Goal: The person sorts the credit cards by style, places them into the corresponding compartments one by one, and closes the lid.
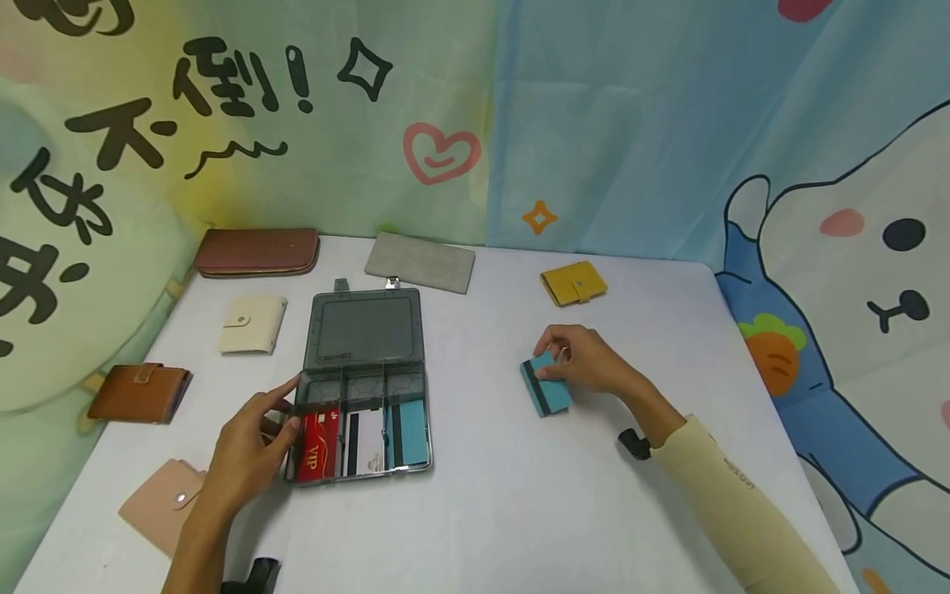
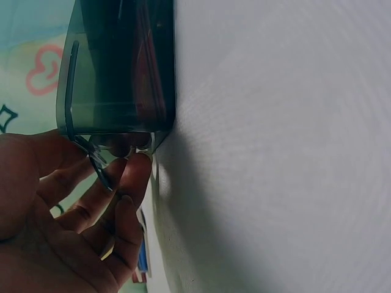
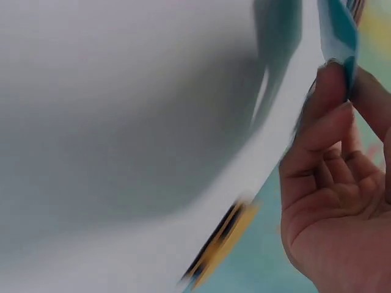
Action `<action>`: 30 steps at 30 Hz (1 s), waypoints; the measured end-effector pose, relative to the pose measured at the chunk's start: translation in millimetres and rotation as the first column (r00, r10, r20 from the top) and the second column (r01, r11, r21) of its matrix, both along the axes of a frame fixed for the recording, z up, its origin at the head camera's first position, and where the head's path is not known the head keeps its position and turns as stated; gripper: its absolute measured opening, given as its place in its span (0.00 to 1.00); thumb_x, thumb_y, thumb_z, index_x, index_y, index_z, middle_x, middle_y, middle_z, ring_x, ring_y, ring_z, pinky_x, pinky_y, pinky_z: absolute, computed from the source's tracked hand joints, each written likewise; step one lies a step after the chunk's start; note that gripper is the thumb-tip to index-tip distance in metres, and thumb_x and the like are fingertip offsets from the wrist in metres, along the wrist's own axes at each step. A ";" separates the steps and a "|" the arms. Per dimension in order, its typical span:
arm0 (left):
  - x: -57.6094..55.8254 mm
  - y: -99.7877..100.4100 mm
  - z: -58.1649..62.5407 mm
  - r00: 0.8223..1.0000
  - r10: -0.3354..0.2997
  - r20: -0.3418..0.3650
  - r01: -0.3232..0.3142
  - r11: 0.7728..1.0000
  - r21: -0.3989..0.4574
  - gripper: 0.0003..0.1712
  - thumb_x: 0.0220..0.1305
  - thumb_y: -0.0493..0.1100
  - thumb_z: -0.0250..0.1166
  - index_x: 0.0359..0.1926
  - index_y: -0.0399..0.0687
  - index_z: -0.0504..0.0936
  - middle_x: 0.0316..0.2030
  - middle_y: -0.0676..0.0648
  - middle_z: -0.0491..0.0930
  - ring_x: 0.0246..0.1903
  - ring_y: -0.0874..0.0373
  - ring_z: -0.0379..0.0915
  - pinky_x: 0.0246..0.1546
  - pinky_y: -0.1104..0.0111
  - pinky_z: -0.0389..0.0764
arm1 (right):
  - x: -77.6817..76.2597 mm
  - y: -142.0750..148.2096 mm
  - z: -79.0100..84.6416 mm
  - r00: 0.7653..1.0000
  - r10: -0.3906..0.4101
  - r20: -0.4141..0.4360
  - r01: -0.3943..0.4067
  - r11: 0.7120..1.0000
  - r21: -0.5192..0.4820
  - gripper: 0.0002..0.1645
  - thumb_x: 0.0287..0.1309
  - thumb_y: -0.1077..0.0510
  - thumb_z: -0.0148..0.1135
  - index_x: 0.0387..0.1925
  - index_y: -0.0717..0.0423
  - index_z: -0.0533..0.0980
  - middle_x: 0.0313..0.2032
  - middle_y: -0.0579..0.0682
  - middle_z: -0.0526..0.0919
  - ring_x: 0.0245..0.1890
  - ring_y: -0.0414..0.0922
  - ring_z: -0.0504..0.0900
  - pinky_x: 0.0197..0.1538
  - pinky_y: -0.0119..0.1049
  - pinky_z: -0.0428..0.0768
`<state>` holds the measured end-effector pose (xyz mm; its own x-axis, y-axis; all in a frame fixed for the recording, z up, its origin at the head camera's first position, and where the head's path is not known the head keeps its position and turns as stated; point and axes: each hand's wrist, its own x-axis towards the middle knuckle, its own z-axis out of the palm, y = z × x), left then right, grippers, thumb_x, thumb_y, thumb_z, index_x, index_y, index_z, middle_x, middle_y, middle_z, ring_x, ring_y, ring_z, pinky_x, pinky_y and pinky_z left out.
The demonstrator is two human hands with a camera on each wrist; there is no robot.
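Fingers of our left hand point(image 1: 251, 450) touch the left edge of the case point(image 1: 364, 330), probably steadying it; whether they grip, we cannot tell. Dividers point(image 1: 383, 384) keep a red card point(image 1: 319, 445), white card point(image 1: 369, 437) and blue card point(image 1: 415, 429) apart; farther right, our right hand point(image 1: 585, 360) pinches a second blue card point(image 1: 557, 398) by its far end, likely leaving its face visible.

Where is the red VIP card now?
In the head view, the red card lies at left inside the open case, between the left hand and white card.

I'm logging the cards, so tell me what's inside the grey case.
Side by side lie a red card, a white card and a blue card; whatever lies beneath them is covered.
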<state>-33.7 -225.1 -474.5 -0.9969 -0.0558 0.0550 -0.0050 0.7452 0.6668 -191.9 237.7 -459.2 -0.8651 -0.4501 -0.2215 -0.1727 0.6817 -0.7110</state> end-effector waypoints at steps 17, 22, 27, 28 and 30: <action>0.2 -1.1 -1.2 1.000 0.002 0.002 -0.002 1.000 -0.006 0.37 0.67 0.36 0.64 0.74 0.58 0.65 0.49 0.41 0.77 0.33 0.54 0.78 0.31 0.75 0.79 | 58.0 -148.4 8.9 0.976 0.181 0.124 -0.129 0.930 -0.345 0.18 0.57 0.54 0.72 0.50 0.46 0.81 0.38 0.48 0.84 0.31 0.53 0.84 0.34 0.45 0.84; -0.1 -1.0 -1.5 1.000 0.001 0.000 -0.001 1.000 -0.006 0.37 0.67 0.36 0.64 0.74 0.58 0.65 0.49 0.41 0.77 0.34 0.53 0.78 0.30 0.74 0.79 | 61.9 -151.6 6.1 0.975 0.219 -0.039 -0.222 0.959 -0.178 0.20 0.55 0.49 0.74 0.50 0.45 0.83 0.43 0.44 0.84 0.31 0.40 0.81 0.34 0.33 0.79; -0.2 -1.2 -1.3 1.000 0.007 0.004 -0.007 1.000 -0.007 0.37 0.67 0.36 0.64 0.74 0.59 0.65 0.49 0.41 0.76 0.34 0.53 0.78 0.30 0.75 0.79 | 64.4 -138.9 8.1 0.973 0.213 -0.092 -0.226 0.960 -0.166 0.24 0.54 0.49 0.75 0.53 0.47 0.81 0.48 0.46 0.84 0.33 0.41 0.80 0.33 0.33 0.79; -0.3 -1.0 -1.3 1.000 0.007 0.006 -0.007 1.000 -0.007 0.37 0.67 0.36 0.64 0.74 0.59 0.64 0.49 0.41 0.76 0.35 0.53 0.79 0.30 0.75 0.79 | 64.8 -133.9 8.8 0.974 0.208 -0.084 -0.220 0.961 -0.166 0.24 0.54 0.49 0.75 0.53 0.46 0.81 0.48 0.46 0.84 0.34 0.41 0.80 0.33 0.34 0.79; -0.4 -0.6 -1.3 1.000 0.005 0.009 -0.005 1.000 -0.005 0.37 0.67 0.36 0.64 0.74 0.59 0.64 0.49 0.41 0.76 0.34 0.53 0.79 0.30 0.75 0.79 | 65.3 -120.1 9.8 0.978 0.201 -0.065 -0.209 0.964 -0.162 0.25 0.53 0.49 0.75 0.54 0.44 0.80 0.47 0.46 0.85 0.35 0.41 0.80 0.34 0.34 0.80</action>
